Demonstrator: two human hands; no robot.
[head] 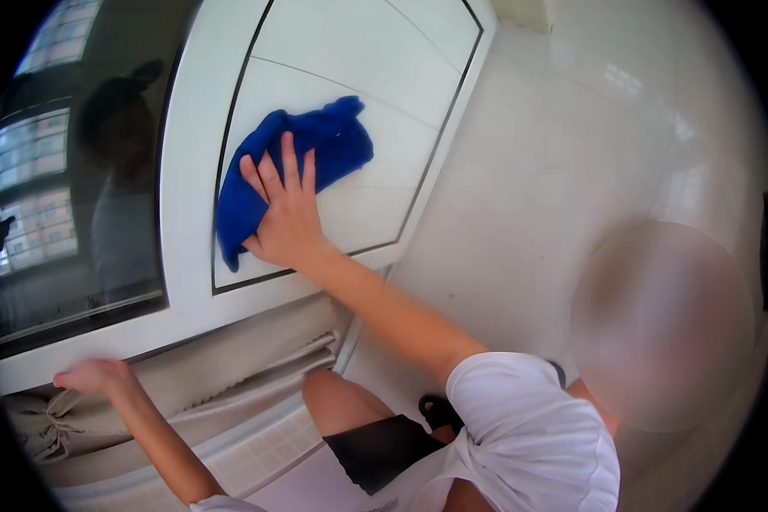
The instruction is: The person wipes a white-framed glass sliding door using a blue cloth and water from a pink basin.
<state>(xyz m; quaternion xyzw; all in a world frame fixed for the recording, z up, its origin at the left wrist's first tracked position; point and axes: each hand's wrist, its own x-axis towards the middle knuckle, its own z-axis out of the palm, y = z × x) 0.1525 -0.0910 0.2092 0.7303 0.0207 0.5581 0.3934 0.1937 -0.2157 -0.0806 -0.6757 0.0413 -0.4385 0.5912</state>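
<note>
A crumpled blue cloth [342, 144] lies against the white lower panel [358, 217] of a white-framed door. My right hand [291, 221] presses it there, its fingers spread over the fabric and the thumb at the cloth's lower edge. At the lower left, my left hand [96, 376] is at the edge of the door's white frame [198, 320], its fingers curled on that edge; some fingertips are hidden or blurred. A dark glass pane [128, 243] fills the door's other part and reflects a person and windows.
Beige gathered curtains [256, 365] hang just beyond the door edge, near a pale tiled strip [262, 454]. Glossy light floor [505, 192] spreads on the right. A bent knee [345, 403] and a black shoe [440, 413] show below. A round blurred patch covers part of the right side.
</note>
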